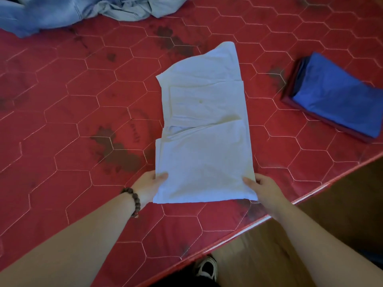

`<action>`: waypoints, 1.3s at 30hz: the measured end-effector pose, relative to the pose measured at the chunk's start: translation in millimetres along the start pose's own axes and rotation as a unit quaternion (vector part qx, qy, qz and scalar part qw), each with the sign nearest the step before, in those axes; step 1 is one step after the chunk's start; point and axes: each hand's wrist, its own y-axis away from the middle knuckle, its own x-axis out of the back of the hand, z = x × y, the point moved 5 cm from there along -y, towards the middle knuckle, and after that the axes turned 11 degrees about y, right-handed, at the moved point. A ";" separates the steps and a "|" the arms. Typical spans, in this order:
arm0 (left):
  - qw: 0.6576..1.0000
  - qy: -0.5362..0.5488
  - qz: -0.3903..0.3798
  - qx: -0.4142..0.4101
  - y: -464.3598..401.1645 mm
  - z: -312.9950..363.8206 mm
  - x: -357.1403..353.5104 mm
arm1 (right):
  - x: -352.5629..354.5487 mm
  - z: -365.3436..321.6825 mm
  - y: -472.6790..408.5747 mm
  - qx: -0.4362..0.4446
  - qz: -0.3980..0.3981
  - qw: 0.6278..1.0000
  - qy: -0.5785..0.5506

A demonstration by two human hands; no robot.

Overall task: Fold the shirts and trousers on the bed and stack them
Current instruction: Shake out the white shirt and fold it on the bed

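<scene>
A red quilted mattress (62, 125) stitched in pale hexagons fills most of the view, its cover marked with several dark stains, and its near edge runs diagonally from the lower middle up to the right. Beyond that edge lies a brown wooden floor (259, 255), where one black-and-white shoe (206, 268) shows at the bottom of the picture. One white cotton pair of trousers (204, 129), partly folded into a long panel with a back pocket and button facing up, lies flat in the middle of the mattress, reaching from the near edge toward the far side. The left hand (150, 186) pinches the near left corner of the white trousers, thumb on top and fingers tucked beneath the cloth; the right hand (264, 188) pinches the near right corner the same way. One brown beaded bracelet (132, 200) circles the left wrist. To the right, well apart from the trousers, sits one stack of folded garments (333, 96), a blue one on top and a dark red one at the bottom; how many pieces lie between cannot be told. At the far left, one crumpled heap of pale blue clothing (78, 11) rests on the mattress, its separate pieces too tangled to count.
</scene>
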 end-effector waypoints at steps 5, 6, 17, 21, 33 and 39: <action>0.994 0.073 0.026 0.080 31.3 -41.0 -3.7 | -9.4 33.9 36.3 -0.026 -0.033 0.999 -0.019; 0.990 0.090 0.035 0.106 39.4 -50.3 -3.7 | -11.6 42.0 43.8 -0.039 -0.056 0.997 -0.021; 0.996 0.061 0.060 -0.038 42.9 -17.7 -1.9 | -18.2 -1.4 30.5 -0.037 -0.031 0.990 -0.132; 0.995 0.083 0.040 -0.041 45.7 -4.4 -0.9 | -17.9 -19.9 31.9 -0.009 0.028 0.993 -0.114; 0.971 0.191 -0.033 -0.137 -23.0 144.7 1.7 | 52.6 -140.5 -48.3 0.125 0.080 0.974 -0.168; 0.984 0.040 0.149 -0.085 -100.5 137.7 15.2 | 39.1 -145.1 -135.4 0.070 0.046 0.990 -0.110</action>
